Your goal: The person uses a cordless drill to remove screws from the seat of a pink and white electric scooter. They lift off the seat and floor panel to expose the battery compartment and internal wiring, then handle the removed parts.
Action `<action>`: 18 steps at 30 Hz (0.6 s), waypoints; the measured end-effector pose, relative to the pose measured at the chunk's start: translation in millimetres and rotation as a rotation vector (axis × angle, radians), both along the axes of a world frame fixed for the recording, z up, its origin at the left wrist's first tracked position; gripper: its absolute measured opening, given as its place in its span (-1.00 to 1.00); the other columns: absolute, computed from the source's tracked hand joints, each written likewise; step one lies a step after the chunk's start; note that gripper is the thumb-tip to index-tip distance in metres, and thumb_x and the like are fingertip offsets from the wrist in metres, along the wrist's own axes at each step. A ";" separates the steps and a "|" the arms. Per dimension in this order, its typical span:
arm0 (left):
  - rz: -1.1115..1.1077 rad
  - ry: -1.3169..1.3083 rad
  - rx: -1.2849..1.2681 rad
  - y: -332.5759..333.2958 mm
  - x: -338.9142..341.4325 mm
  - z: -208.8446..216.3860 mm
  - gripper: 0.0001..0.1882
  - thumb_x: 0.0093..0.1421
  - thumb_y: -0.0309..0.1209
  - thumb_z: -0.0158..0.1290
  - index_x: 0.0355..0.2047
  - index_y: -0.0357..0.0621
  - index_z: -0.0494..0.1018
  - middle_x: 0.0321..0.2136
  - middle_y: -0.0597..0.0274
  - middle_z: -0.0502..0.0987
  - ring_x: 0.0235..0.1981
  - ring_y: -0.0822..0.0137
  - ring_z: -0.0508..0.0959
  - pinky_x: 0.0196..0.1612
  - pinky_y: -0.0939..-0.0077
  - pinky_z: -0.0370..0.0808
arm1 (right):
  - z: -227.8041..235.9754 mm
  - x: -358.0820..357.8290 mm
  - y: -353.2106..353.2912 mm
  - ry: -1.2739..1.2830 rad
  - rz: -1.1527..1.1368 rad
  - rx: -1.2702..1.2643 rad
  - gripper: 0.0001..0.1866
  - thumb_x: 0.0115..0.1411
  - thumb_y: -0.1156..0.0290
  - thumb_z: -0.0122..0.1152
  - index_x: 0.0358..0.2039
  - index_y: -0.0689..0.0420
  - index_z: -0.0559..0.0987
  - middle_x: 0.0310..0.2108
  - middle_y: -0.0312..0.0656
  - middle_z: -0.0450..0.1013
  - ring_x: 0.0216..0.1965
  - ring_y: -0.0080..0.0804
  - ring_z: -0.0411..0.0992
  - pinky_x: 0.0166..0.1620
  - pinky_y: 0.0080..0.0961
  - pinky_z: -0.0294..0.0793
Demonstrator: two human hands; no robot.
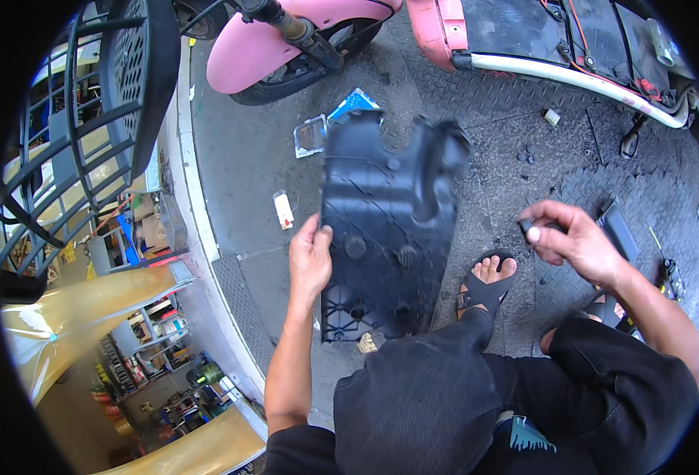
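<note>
A large black moulded plastic panel point(385, 237), ribbed and with round bosses, tilts upright in front of my knees. My left hand point(310, 261) grips its left edge, thumb on the near face and fingers partly hidden behind. To the right of the panel, my right hand point(571, 241) is raised, thumb and fingertips pinching a small black piece point(526, 226). What kind of piece it is cannot be made out. On the floor beyond that hand lie several small dark round pieces point(528, 154).
A pink front fender point(258, 51) with its wheel stands ahead. A stripped vehicle body with a white rail point(555, 73) is at the far right. A clear plastic case point(311, 136), a blue packet point(353, 103) and a white packet point(283, 210) lie leftward. A black basket point(88, 150) overhangs left.
</note>
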State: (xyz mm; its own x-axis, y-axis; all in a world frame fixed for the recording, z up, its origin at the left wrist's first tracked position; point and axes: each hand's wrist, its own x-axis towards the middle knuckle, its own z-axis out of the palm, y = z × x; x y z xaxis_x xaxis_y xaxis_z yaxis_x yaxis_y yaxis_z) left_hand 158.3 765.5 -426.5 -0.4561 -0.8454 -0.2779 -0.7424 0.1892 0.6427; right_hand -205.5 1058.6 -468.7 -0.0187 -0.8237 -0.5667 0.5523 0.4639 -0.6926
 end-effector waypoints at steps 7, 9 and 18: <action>0.625 0.615 0.076 -3.8 -12.9 -81.6 -0.71 0.57 -0.48 0.01 0.18 -0.40 0.52 -0.14 0.24 0.65 -0.15 0.44 0.60 0.03 0.49 0.55 | -26.4 28.2 -14.3 0.357 0.147 -0.048 -0.51 0.30 0.36 0.59 0.16 0.26 0.63 -0.21 -0.36 0.53 -0.25 -0.61 0.47 -0.17 -0.57 0.52; 0.702 0.778 0.171 6.2 -26.8 -99.3 -0.75 0.58 -0.47 0.00 0.11 -0.39 0.50 -0.12 0.19 0.64 -0.15 0.39 0.62 0.03 0.46 0.58 | -34.4 36.3 -15.9 0.453 0.133 -0.075 -0.49 0.25 0.37 0.62 0.14 0.24 0.64 -0.21 -0.30 0.51 -0.23 -0.59 0.48 -0.15 -0.50 0.56; 0.770 0.883 0.315 66.8 -90.1 -152.1 -0.69 0.62 -0.45 -0.11 0.19 -0.36 0.52 0.04 0.09 0.68 0.03 0.28 0.66 0.19 0.32 0.57 | -75.1 39.1 -7.0 0.924 -0.041 0.053 -0.50 0.28 0.38 0.54 0.17 0.25 0.58 -0.04 0.10 0.55 -0.08 0.01 0.59 0.03 -0.14 0.62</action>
